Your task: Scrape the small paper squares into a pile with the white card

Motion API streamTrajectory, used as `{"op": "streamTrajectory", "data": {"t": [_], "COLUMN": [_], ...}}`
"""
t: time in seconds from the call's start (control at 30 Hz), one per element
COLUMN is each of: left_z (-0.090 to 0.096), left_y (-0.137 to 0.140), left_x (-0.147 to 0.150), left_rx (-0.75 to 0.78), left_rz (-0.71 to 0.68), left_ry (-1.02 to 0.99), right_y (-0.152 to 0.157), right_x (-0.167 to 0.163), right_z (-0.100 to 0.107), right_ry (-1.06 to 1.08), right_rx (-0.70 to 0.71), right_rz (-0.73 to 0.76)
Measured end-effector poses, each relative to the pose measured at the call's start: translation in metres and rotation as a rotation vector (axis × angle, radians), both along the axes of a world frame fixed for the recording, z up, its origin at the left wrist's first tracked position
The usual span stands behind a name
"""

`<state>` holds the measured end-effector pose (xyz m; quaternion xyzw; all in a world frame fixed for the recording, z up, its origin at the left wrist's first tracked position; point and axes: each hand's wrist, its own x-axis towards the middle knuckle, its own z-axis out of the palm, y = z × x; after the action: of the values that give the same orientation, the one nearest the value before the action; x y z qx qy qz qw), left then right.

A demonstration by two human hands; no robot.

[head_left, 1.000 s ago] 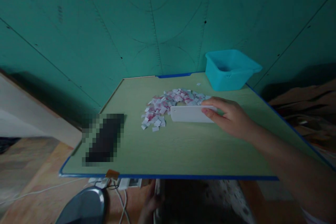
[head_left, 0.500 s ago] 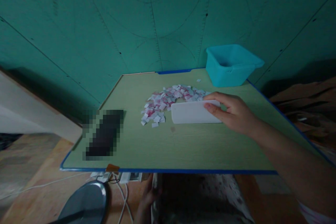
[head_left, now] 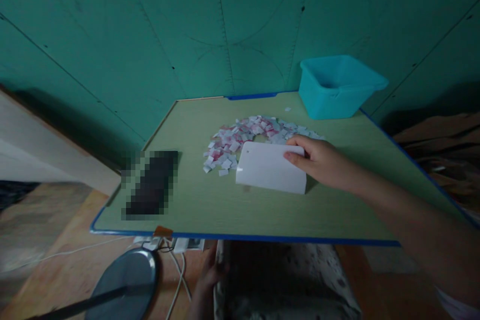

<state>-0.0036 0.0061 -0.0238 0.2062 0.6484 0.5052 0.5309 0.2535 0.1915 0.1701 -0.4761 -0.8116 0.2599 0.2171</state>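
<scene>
The single view is taken from the person's head. It looks forward and down across the counter [head_left: 210, 210], quite near the right hand [head_left: 313, 160], and faces the green wall [head_left: 150, 20] behind.

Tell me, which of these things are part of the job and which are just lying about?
In use: right hand, the white scraper it holds, pink and white paper squares; perhaps the turquoise bin.

Seemingly just there: pixelated dark object, round grey base, white cables.
</scene>
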Motion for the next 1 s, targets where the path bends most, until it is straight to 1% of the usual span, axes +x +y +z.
{"op": "streamTrajectory", "data": {"t": [0.1, 0.2, 0.27, 0.37, 0.4, 0.47, 0.57, 0.6, 0.73, 0.83, 0.93, 1.0], "left_z": [0.009, 0.014, 0.016, 0.021, 0.023, 0.028, 0.033, 0.033, 0.028, 0.025, 0.026, 0.028], "left_y": [0.002, 0.004, 0.005, 0.005, 0.006, 0.008, 0.012, 0.012, 0.009, 0.007, 0.009, 0.01], "left_x": [0.007, 0.012, 0.015, 0.014, 0.013, 0.008, 0.002, 0.001, 0.004, 0.006, 0.004, 0.001], "left_rx": [0.037, 0.052, 0.044, 0.043, 0.038, 0.001, -0.05, -0.061, -0.028, -0.002, 0.017, -0.01], "left_rz": [0.066, 0.092, 0.112, 0.119, 0.114, 0.058, -0.058, -0.071, 0.026, -0.003, -0.009, -0.043], "left_ry": [0.103, 0.114, 0.111, 0.074, 0.059, 0.021, -0.058, -0.078, -0.095, -0.086, -0.059, -0.035], "right_y": [-0.002, -0.006, -0.007, -0.006, -0.005, -0.003, -0.004, -0.005, -0.009, -0.011, -0.012, -0.013], "right_x": [-0.002, -0.003, -0.003, 0.0, 0.001, 0.003, 0.002, 0.001, -0.002, -0.003, -0.003, -0.004], "right_z": [-0.003, -0.002, -0.001, -0.001, -0.002, -0.004, -0.004, -0.004, 0.001, 0.003, 0.002, 0.002], "right_ry": [-0.006, 0.008, 0.029, 0.079, 0.096, 0.102, 0.04, 0.013, -0.046, -0.075, -0.08, -0.082], "right_rx": [-0.096, -0.154, -0.175, -0.187, -0.185, -0.178, -0.175, -0.183, -0.193, -0.189, -0.226, -0.247], "right_rz": [0.109, 0.197, 0.214, 0.198, 0.188, 0.177, 0.181, 0.188, 0.238, 0.291, 0.341, 0.367]}}
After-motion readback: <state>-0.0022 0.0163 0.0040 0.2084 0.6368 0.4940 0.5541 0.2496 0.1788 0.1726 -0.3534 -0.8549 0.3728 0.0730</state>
